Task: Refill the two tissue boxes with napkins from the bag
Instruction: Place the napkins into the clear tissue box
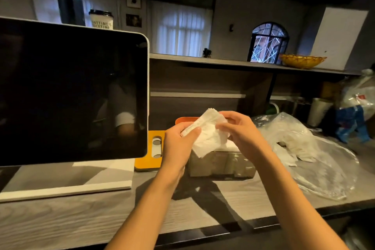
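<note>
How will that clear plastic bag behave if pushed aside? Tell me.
The clear plastic bag looks thin and crumpled, so it would probably fold rather than slide whole. Few napkins seem left inside, so it is likely very light. Its glossy film may be slippery.

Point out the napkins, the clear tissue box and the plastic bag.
napkins (pixel 209 135): head view, middle of the stack.
clear tissue box (pixel 223 163): head view, front wall.
plastic bag (pixel 316 158): head view, crumpled middle.

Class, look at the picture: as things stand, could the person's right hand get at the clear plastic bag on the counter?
Probably yes. The plastic bag lies open on the counter just to the right of the right hand, with nothing between them. That hand is busy, though, holding the napkins with the left hand.
</note>
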{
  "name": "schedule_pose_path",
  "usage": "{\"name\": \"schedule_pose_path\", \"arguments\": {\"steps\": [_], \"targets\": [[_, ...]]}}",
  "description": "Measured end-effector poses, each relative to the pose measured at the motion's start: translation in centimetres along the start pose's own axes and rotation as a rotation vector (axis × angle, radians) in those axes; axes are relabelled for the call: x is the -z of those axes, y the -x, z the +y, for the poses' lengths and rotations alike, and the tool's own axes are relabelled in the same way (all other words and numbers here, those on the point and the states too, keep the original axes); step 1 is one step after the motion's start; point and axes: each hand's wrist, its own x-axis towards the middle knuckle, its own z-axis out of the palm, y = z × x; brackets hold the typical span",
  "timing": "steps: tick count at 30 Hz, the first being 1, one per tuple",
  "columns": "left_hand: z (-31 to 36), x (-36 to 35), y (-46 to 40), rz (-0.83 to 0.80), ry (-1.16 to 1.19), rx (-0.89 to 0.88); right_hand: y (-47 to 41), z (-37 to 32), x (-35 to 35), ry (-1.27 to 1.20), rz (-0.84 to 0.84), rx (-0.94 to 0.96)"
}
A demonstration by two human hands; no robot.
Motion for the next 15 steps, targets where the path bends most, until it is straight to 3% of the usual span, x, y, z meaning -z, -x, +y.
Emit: {"name": "schedule_pose_path", "arguments": {"steps": [3, 9, 15], "targets": [[0.0, -0.2, -1.5, -0.016, -0.1, 0.035, -3.2, -0.2, 0.0, 0.103, 0.043, -0.022], [-1.0, -0.5, -3.2, -0.021, -0.383, 0.032, -7.7, 1.3, -0.5, 0.395, -0.068, -0.084], [-1.5, 0.0, -3.1, -0.027, -0.84, -0.078, -8.7, 2.8, -1.7, 0.752, -0.2, 0.116]]}}
